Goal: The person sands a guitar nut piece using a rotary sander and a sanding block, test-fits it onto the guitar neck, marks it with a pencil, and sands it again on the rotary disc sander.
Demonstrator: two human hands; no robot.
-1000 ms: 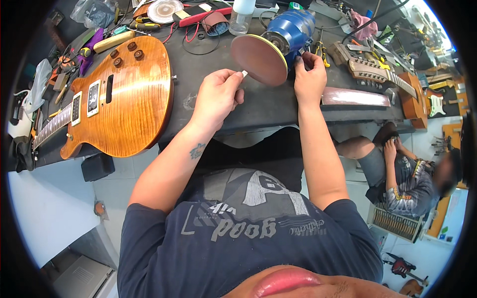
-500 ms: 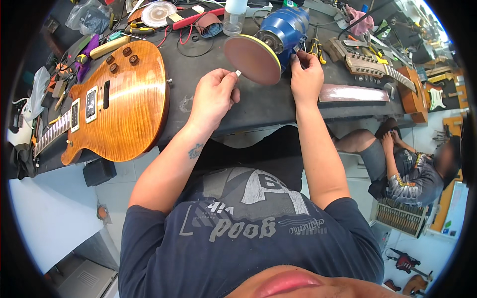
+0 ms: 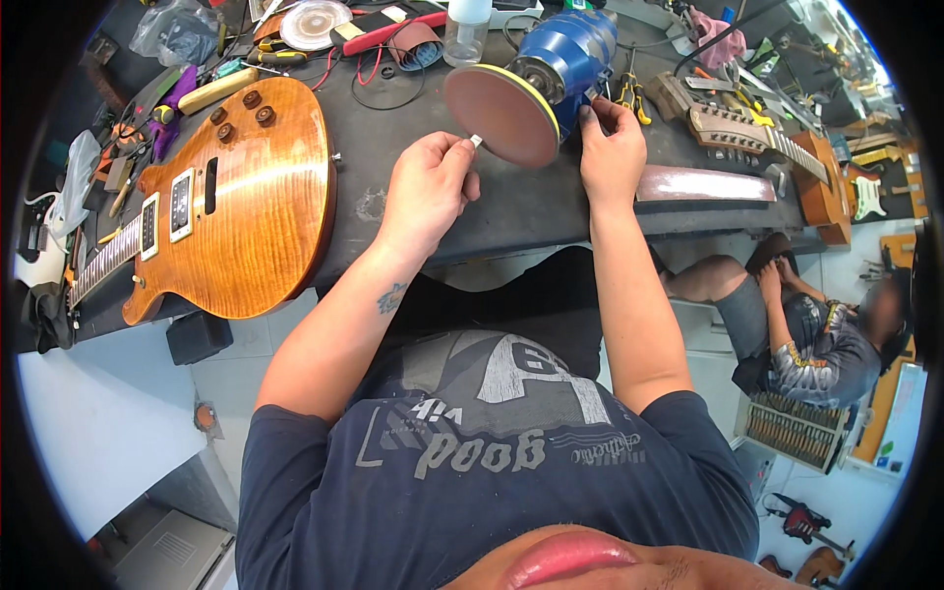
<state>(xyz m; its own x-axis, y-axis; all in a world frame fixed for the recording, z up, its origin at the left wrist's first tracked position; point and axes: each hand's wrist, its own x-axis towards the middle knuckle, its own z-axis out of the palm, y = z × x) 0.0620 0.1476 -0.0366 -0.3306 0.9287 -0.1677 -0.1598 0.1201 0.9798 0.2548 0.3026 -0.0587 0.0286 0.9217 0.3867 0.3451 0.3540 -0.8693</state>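
Observation:
My left hand (image 3: 430,187) is closed, pinching a small white piece (image 3: 476,141) between thumb and forefinger. That piece is close to the brown face of a round sanding disc (image 3: 500,116) with a yellow rim; I cannot tell whether they touch. The disc is fixed to the shaft of a blue motor (image 3: 565,51) on the bench. My right hand (image 3: 612,152) is at the motor's lower right side, fingers bent and closed around a small part there that I cannot make out.
An amber electric guitar (image 3: 251,202) lies at the left on the dark bench (image 3: 369,202). A long curved strip (image 3: 703,185) and a guitar headstock (image 3: 728,128) lie to the right. Pliers (image 3: 631,96) and a clear bottle (image 3: 466,39) stand near the motor. Another person (image 3: 821,339) sits at the right.
Both hands have shifted very slightly to the right in the picture, along with the motor and bench. The white piece stays pinched beside the disc. The seated person's hands have moved a little.

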